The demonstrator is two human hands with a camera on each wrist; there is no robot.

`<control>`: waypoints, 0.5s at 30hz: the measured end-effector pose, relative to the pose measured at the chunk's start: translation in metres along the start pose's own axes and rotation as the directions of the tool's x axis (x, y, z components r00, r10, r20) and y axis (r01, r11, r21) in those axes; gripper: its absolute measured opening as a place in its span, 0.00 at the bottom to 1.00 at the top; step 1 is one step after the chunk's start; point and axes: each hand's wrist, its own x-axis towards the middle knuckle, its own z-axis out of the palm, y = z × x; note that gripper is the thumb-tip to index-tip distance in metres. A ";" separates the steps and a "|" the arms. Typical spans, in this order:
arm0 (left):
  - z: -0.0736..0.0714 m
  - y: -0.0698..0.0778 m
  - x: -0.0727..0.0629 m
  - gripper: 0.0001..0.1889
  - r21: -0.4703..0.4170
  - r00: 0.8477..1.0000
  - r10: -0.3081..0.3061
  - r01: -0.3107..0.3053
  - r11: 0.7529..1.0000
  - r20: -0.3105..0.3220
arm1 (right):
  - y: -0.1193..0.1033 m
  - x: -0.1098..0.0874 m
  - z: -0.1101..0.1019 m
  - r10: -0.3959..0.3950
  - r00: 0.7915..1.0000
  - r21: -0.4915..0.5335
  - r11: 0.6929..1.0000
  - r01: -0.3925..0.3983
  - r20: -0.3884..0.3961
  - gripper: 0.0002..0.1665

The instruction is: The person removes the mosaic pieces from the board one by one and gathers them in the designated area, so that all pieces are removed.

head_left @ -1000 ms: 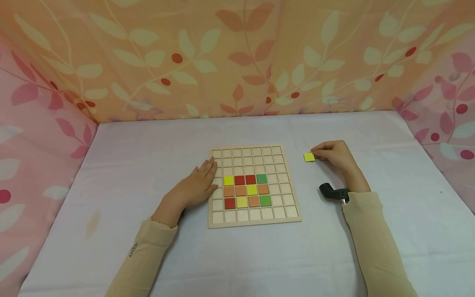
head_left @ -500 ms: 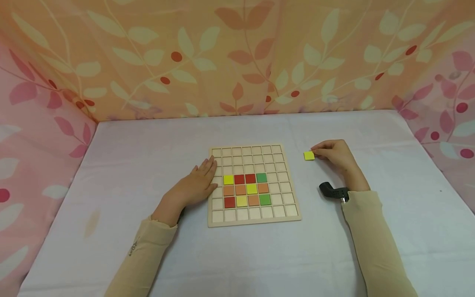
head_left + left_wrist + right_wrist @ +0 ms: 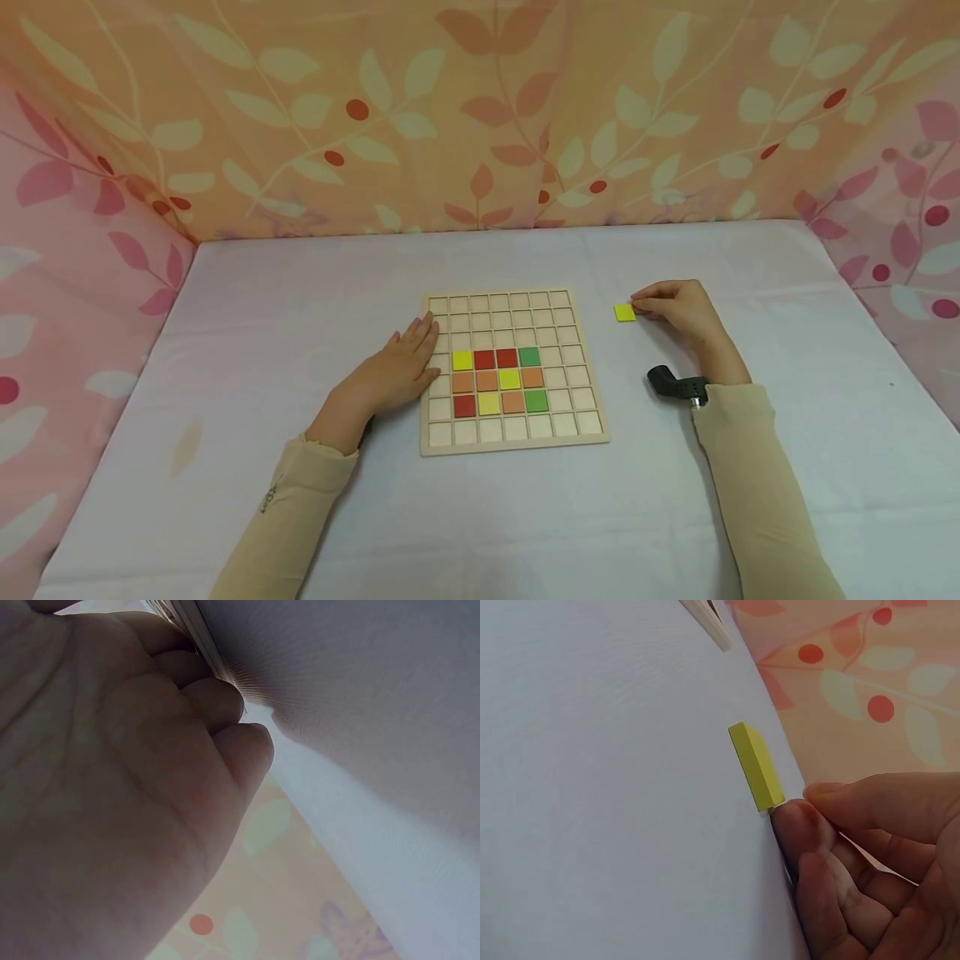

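Observation:
A square wooden grid board [image 3: 517, 448] lies on the table, with red, orange, yellow and green tiles in several of its middle cells. My left hand [image 3: 393, 375] rests along the board's left edge, its fingers fairly straight and the fingertips over the rim. In the left wrist view the palm of the left hand [image 3: 112, 772] fills much of the frame, beside the board's edge [image 3: 196, 637]. To the right of the board, my right hand [image 3: 682, 312] pinches a yellow square tile [image 3: 625, 313] by its right edge. The right wrist view shows this tile [image 3: 756, 769] at the fingertips, close to the tabletop.
White cloth covers the table [image 3: 300, 283]. A floral curtain [image 3: 300, 167] stands along the back, with pink patterned curtains at both sides. A black wrist device [image 3: 675, 386] sticks out from the right sleeve.
Almost nothing differs. The view has shifted very slightly, while both hands, the board and the yellow tile keep their places.

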 end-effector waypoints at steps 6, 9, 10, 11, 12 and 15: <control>0.000 0.000 0.000 0.36 -0.001 1.000 0.007 -0.007 1.000 0.000 | -0.001 -0.001 0.000 -0.006 1.000 0.035 0.999 0.006 0.014 0.20; 0.000 0.000 0.000 0.36 0.003 1.000 0.010 -0.010 1.000 -0.001 | -0.002 -0.001 -0.001 -0.005 1.000 0.064 0.998 0.004 0.014 0.20; 0.000 0.000 0.000 0.36 0.004 1.000 0.011 -0.011 1.000 0.000 | -0.002 -0.002 -0.001 -0.004 1.000 0.072 0.997 0.003 0.014 0.19; 0.000 0.000 0.000 0.36 0.004 1.000 0.011 -0.011 1.000 0.000 | -0.002 -0.002 -0.001 -0.004 1.000 0.085 0.996 0.002 0.015 0.19; 0.000 0.000 0.000 0.36 0.003 1.000 0.012 -0.012 1.000 0.001 | -0.002 -0.002 -0.001 -0.005 1.000 0.092 0.996 0.004 0.018 0.19; 0.000 0.000 0.000 0.36 0.002 1.000 0.010 -0.010 1.000 0.003 | -0.002 -0.002 -0.002 -0.011 1.000 0.110 0.994 0.009 0.024 0.19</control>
